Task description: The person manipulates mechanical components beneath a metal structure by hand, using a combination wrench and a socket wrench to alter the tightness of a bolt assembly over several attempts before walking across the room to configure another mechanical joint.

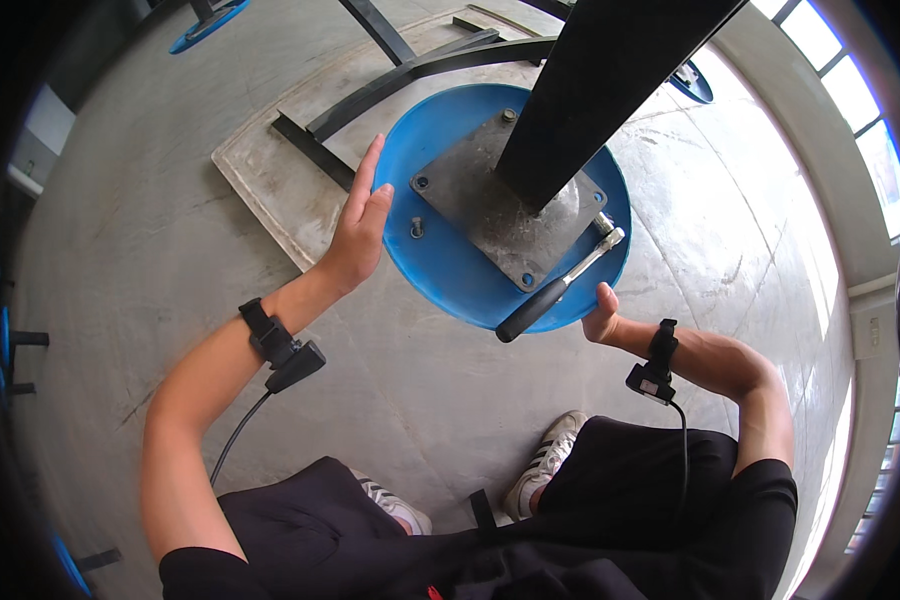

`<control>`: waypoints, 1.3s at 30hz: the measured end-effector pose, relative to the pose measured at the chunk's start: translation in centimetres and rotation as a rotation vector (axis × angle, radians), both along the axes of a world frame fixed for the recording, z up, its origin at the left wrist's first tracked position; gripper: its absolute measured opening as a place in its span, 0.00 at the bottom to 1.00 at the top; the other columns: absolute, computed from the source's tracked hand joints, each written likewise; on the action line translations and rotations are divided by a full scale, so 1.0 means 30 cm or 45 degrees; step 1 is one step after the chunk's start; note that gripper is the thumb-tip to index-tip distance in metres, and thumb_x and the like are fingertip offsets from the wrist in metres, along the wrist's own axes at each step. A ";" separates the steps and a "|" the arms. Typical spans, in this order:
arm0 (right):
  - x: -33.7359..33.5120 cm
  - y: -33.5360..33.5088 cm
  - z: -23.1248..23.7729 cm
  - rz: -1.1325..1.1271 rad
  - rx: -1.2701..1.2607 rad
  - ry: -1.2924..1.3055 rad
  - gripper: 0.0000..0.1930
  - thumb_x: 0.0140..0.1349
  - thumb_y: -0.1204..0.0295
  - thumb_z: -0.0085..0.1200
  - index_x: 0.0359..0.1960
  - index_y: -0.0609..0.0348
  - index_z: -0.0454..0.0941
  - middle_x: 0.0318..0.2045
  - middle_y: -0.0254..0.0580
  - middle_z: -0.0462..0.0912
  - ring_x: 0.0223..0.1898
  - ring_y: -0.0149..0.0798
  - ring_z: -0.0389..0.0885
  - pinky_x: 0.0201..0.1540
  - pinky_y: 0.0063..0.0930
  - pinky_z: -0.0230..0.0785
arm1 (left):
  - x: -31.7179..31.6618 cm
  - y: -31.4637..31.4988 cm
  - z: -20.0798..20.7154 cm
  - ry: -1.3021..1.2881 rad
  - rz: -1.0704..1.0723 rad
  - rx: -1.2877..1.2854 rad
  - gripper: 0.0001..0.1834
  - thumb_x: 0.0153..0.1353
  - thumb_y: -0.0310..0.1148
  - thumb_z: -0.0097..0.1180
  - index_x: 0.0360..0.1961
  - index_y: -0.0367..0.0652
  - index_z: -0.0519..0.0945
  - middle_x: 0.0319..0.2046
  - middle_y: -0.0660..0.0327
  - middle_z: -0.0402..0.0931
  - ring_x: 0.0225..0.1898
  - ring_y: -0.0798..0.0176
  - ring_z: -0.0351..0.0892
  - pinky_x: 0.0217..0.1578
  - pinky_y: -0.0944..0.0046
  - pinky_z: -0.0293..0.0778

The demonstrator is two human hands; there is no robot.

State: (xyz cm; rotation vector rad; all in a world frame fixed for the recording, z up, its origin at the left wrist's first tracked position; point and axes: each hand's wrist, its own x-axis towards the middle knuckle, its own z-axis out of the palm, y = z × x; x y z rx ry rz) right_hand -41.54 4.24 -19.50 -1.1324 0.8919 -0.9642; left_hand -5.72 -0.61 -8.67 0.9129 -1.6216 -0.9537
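A blue round base carries a grey square metal plate with a thick black post rising from it. My left hand is against the base's left rim, one finger stretched along the edge and the thumb at it. At the lower right rim is my right hand, its thumb up and its other fingers hidden by the base. A ratchet wrench with a black handle lies across the lower right of the base, its head near a plate corner. One loose bolt sits left of the plate; another bolt is at the far corner.
Black metal bars lie on a worn pale board behind the base. Other blue round bases stand farther off. Along the right runs a wall with windows. My shoes are on the grey floor.
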 end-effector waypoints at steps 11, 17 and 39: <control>0.112 0.050 0.243 0.125 -0.001 0.291 0.31 0.63 0.43 0.25 0.20 0.57 0.68 0.13 0.32 0.62 0.16 0.29 0.59 0.22 0.24 0.53 | -0.018 0.011 0.016 0.468 -0.072 0.359 0.30 0.69 0.33 0.33 0.70 0.42 0.43 0.68 0.54 0.45 0.68 0.61 0.46 0.66 0.65 0.43; 0.131 0.043 0.183 0.109 0.020 0.200 0.33 0.60 0.39 0.24 0.18 0.57 0.66 0.12 0.33 0.63 0.15 0.30 0.60 0.20 0.25 0.56 | -0.039 -0.018 0.024 0.386 -0.058 0.296 0.29 0.70 0.34 0.33 0.69 0.42 0.45 0.69 0.54 0.44 0.69 0.60 0.43 0.67 0.64 0.41; 0.087 0.021 0.229 0.333 0.070 0.348 0.34 0.58 0.35 0.23 0.13 0.53 0.60 0.10 0.32 0.59 0.14 0.30 0.58 0.21 0.24 0.56 | -0.046 0.026 0.028 0.368 0.032 0.347 0.27 0.71 0.37 0.33 0.69 0.49 0.47 0.67 0.56 0.49 0.66 0.61 0.52 0.63 0.63 0.54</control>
